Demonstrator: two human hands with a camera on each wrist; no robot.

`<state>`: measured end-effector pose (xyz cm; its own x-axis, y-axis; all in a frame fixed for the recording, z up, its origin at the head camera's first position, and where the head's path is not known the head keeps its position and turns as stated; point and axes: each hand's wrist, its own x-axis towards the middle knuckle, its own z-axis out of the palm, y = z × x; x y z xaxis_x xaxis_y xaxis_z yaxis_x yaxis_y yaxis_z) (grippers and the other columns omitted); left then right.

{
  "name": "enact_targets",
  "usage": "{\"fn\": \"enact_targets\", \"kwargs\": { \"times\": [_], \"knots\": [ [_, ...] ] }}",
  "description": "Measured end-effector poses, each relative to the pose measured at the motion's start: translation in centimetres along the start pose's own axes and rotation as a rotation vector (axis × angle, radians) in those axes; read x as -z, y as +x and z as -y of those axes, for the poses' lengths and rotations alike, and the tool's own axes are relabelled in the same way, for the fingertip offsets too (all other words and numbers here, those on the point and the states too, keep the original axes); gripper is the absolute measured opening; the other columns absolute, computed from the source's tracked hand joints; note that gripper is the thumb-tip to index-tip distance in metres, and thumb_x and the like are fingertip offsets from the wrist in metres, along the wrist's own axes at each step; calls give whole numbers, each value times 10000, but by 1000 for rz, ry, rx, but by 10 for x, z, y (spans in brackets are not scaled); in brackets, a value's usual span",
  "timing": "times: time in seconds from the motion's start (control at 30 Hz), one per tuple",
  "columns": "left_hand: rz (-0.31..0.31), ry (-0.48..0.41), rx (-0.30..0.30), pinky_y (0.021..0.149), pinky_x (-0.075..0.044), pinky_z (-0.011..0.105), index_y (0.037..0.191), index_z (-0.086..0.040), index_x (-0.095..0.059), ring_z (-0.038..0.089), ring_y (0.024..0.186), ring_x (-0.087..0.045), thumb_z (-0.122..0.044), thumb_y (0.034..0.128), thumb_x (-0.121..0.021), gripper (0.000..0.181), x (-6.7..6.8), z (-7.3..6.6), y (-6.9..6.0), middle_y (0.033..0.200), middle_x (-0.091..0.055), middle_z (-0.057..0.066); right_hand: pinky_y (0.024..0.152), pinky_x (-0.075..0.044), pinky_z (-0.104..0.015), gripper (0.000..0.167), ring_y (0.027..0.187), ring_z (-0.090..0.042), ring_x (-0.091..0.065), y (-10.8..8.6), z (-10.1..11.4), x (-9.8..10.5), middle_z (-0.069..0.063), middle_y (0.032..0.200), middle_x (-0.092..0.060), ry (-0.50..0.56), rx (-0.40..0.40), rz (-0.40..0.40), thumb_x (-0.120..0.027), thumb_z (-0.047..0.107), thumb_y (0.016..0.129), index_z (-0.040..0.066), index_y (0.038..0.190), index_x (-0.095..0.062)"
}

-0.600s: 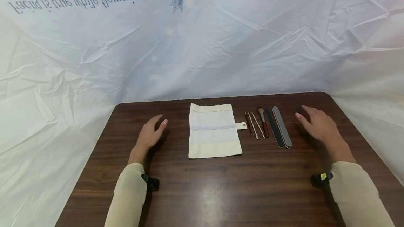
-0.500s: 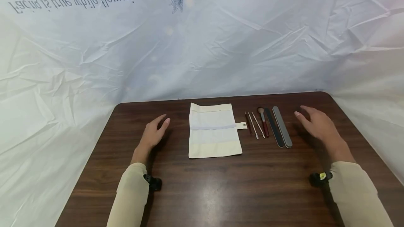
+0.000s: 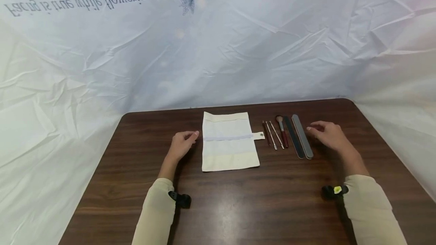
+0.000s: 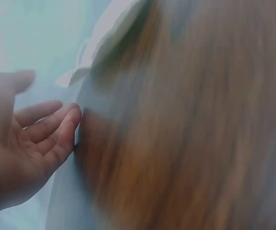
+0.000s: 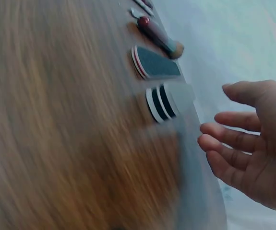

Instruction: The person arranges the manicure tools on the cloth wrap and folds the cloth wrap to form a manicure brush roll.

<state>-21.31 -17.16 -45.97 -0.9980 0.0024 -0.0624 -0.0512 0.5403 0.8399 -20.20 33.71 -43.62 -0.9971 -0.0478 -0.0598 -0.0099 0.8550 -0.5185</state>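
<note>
A cream fabric roll pouch [image 3: 229, 148] lies unrolled mid-table, its snap tab [image 3: 259, 135] pointing right. Just left of its edge is my left hand [image 3: 182, 146], fingers loosely bent and holding nothing; the left wrist view is blurred. My right hand [image 3: 329, 136] hovers beside the grey nail files [image 3: 302, 136], a small stack, without gripping them. In the right wrist view its fingers [image 5: 234, 136] are relaxed and apart from the files. A black nail file [image 3: 293, 137], a small brush [image 3: 283, 131] with a dark red handle, and several slim tools [image 3: 274, 135] lie in a row beside the pouch.
The dark wooden table [image 3: 225, 207] ends at a far edge against a pale hanging sheet [image 3: 218, 48] with printed writing. White sheeting also hangs at both sides. Each wrist carries a black camera strap.
My left hand has moved right, up to the pouch's left side. The right hand has come left toward the grey files, its fingers more bent. The head view has shifted slightly.
</note>
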Motion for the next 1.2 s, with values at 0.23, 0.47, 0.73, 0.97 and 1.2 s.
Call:
{"fn": "enact_targets", "kwargs": {
  "times": [0.23,0.47,0.73,0.97,1.2],
  "knots": [
    [-9,-131,81,673,-607,297,1097,33,-769,132,736,-715,-213,972,-688,288,-18,-7,5,997,-772,210,862,-534,-564,608,1073,-479,-640,-2,7,-14,-359,1221,-646,40,-69,-13,-547,401,1031,-123,1340,-559],
    [-15,-144,124,653,-599,271,1041,36,-780,121,688,-673,-164,939,-722,233,-27,-6,9,952,-766,190,785,-540,-523,588,985,-448,-660,-1,14,-27,-329,1154,-682,33,-147,-64,-607,422,984,-104,1245,-637],
    [-30,-118,121,638,-601,281,1020,25,-787,140,700,-680,-185,949,-720,231,-32,-2,14,932,-763,186,699,-549,-484,533,919,-441,-672,1,20,-34,-317,1143,-697,-9,-225,-94,-668,412,946,-77,1153,-711],
    [-49,-150,119,629,-597,263,1003,23,-791,116,661,-663,-179,945,-727,219,-35,0,14,883,-761,165,607,-501,-392,481,836,-388,-666,0,22,-35,-281,1046,-730,-1,-225,-120,-678,400,938,-60,1055,-751],
    [-93,-155,120,619,-570,241,955,5,-808,78,616,-658,-202,925,-757,216,-36,5,15,856,-779,157,662,-499,-471,455,798,-384,-673,1,20,-36,-263,963,-752,-4,-183,-176,-681,370,940,-72,1013,-761]
  ]
}}
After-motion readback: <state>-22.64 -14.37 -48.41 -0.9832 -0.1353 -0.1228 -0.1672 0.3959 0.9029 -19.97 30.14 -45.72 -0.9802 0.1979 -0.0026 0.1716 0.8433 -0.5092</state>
